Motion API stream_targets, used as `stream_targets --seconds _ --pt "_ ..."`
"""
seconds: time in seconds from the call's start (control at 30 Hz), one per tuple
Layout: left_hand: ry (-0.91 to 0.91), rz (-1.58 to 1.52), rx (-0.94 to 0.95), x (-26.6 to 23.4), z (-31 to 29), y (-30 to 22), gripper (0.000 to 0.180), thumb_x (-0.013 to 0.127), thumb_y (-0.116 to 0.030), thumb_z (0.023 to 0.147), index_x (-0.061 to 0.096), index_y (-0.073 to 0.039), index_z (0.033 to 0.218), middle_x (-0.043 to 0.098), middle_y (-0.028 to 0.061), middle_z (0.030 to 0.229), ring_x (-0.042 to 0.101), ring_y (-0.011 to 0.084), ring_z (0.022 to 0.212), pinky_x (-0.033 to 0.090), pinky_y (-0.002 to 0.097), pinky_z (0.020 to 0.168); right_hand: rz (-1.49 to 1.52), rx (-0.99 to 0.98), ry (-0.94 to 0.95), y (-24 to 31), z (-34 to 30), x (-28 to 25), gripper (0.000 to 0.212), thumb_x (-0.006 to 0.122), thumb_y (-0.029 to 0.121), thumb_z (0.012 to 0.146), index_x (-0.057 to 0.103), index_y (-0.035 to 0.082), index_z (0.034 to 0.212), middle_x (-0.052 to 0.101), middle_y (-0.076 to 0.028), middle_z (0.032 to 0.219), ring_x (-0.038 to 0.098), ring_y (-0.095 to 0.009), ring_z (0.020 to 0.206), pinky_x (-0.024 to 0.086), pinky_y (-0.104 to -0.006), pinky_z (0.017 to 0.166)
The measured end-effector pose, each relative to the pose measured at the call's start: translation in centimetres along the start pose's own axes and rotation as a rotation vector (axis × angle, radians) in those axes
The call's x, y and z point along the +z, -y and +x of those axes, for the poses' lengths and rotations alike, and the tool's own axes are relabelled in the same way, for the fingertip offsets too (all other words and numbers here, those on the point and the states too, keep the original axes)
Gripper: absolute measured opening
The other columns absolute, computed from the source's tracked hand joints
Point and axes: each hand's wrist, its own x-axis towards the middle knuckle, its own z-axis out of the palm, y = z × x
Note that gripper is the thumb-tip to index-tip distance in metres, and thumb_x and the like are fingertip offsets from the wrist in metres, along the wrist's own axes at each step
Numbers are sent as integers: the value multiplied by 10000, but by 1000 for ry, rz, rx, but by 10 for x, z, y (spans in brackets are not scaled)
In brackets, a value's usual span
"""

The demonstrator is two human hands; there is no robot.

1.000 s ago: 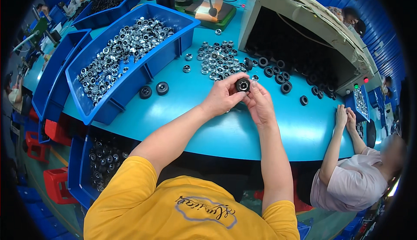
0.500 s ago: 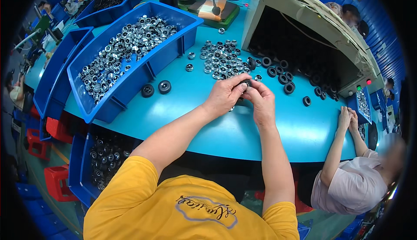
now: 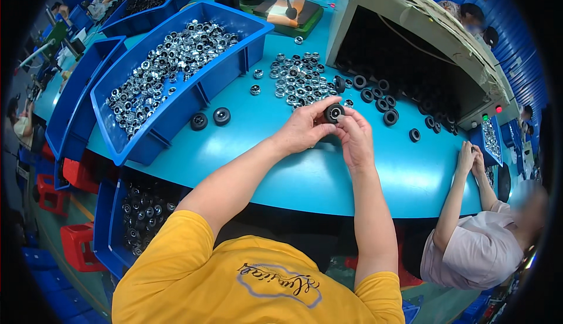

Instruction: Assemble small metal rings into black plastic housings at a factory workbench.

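Observation:
Over the blue-green table, my left hand (image 3: 305, 126) is closed around a small black toy wheel (image 3: 334, 113) with a shiny hub inside its tyre. My right hand (image 3: 355, 136) grips the same wheel from the other side, fingertips pinched at its lower edge. Just beyond my hands lies a heap of loose chrome wheel hubs (image 3: 299, 77). Several black rubber tyres (image 3: 390, 117) are scattered to the right of it. Two wheels with tyres on them (image 3: 221, 116) rest left of my hands, beside a blue bin.
The big blue bin (image 3: 205, 92) at left holds many chrome hubs. A box-like machine with a dark opening (image 3: 352, 25) stands at far right, tyres spilling out. Below the table edge, another bin (image 3: 120, 221) holds finished-looking wheels. A co-worker (image 3: 475, 248) sits at the right.
The wheel between my hands has turned, so its hub face now shows. My fingers have shifted around it, the left thumb lower; both hands stay in nearly the same place.

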Motion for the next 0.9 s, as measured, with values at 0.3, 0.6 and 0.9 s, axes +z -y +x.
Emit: stream_targets --seconds 0.3,0.6,0.9 --pt "-59 307 108 2 -3 11 610 640 76 927 497 -56 1504 716 108 1171 705 168 1035 575 315 906 -93 64 -31 -3 2 -1 297 674 52 905 663 -43 1186 705 -109 1116 696 -168 975 602 -317 832" --pt "-47 231 118 0 -4 7 582 643 34 939 506 -64 1496 724 115 1159 711 167 993 575 326 894 -72 24 13 2 -2 8 258 728 101 963 662 -29 1175 717 -91 1065 698 -153 939 599 -305 815" --pt "-76 276 -57 10 -6 1 540 674 -7 940 544 -42 1463 717 60 1118 685 123 991 567 308 858 -222 -90 -58 -24 5 0 234 708 146 995 650 -20 1149 714 -65 996 685 -126 878 592 -292 762"
